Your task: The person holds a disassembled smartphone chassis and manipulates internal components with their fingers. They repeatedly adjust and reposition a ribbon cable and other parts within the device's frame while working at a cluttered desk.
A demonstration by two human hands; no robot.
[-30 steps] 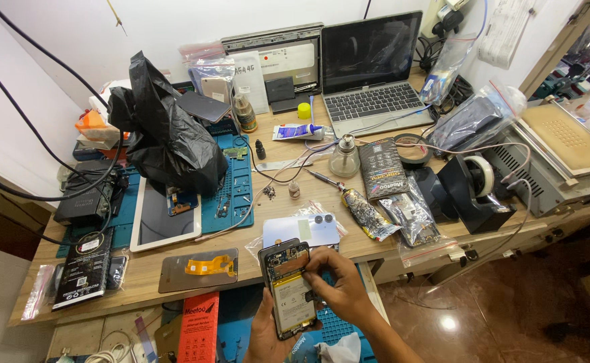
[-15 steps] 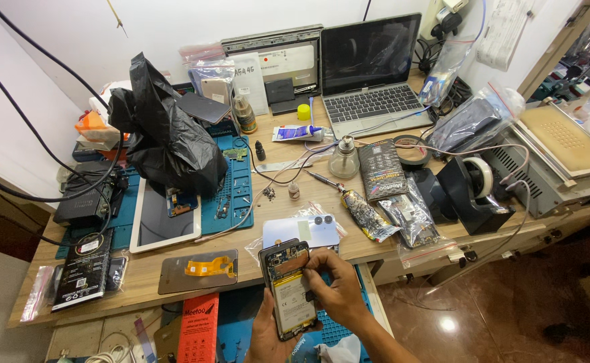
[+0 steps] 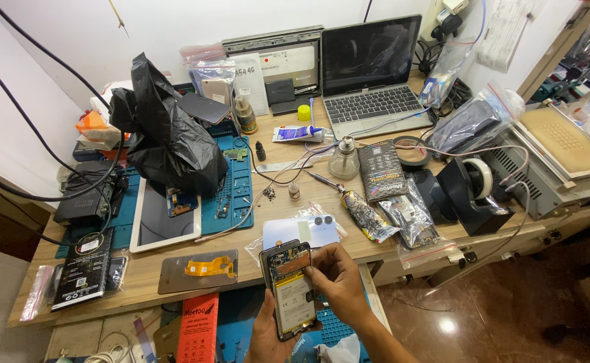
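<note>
both of my hands are on one opened phone (image 3: 291, 289), held upright just in front of the wooden workbench (image 3: 274, 208) edge with its back off and battery showing. my left hand (image 3: 268, 333) cups it from below, fingers wrapped round its lower edge. my right hand (image 3: 338, 279) pinches its right side, fingertips pressed to the frame. on the bench, a clear plastic bag (image 3: 409, 218) holds small phone parts, a black bag (image 3: 167, 134) is bunched shut, and a glass bottle (image 3: 344, 160) stands near the laptop (image 3: 369, 74).

Bare wood strip behind the pale back cover (image 3: 305, 230), hemmed by foil pouches (image 3: 369, 216) (right) and blue mat (image 3: 231, 195).
</note>
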